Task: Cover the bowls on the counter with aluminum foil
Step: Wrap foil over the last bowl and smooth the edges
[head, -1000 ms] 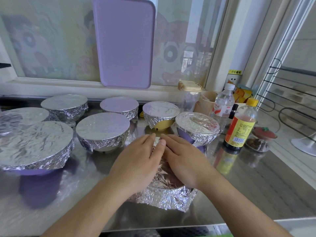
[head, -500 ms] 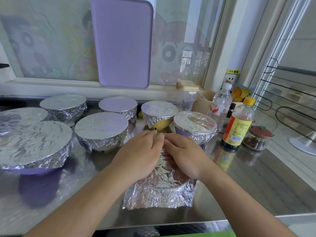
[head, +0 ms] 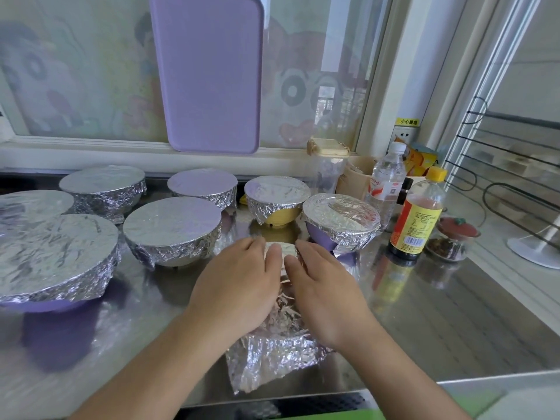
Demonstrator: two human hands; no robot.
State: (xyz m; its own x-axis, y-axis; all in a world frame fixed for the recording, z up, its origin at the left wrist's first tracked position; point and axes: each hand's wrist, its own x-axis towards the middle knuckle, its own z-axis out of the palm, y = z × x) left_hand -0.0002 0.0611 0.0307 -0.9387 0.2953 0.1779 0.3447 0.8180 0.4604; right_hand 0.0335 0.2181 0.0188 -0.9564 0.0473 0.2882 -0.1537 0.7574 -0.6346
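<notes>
Head view: left hand (head: 239, 286) and right hand (head: 325, 294) lie flat, fingers together, pressing foil (head: 272, 356) over the near-centre bowl on the counter (head: 454, 322), likely moulding it around the rim.

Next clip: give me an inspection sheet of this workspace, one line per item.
Surface: steel counter, reflective.
Job's things: seven foil-covered bowls behind, among them a yellow bowl; nearest foil sheet loose at its front edge, over something hidden.
Clutter: sauce bottle, water bottle, small jar.
Hands: left hand and right hand press flat on the foil sheet, fingers straight.
Cables: nothing seen.
Surroundings: window, purple cutting board, wire rack.
</notes>
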